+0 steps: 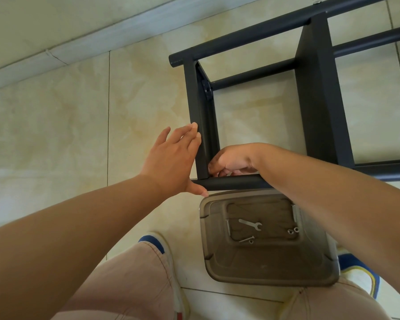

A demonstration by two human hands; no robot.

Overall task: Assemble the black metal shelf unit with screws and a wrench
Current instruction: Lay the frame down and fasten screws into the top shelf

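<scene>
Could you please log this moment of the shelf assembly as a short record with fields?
setting: tiled floor
shelf frame: black, lying on the floor
left hand: open, flat against the frame's end panel
right hand: fingers curled at the corner joint; what they grip is hidden
tray: translucent, below the frame
wrench: lying in the tray, untouched
loose hardware: screws and nuts in the tray

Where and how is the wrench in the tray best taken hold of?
Pinch the wrench across its thin shank from straight above. It lies flat on the floor of the clear tray, apart from the screws, shank slanting up-left; the tray walls would probably block a sideways approach.
</scene>
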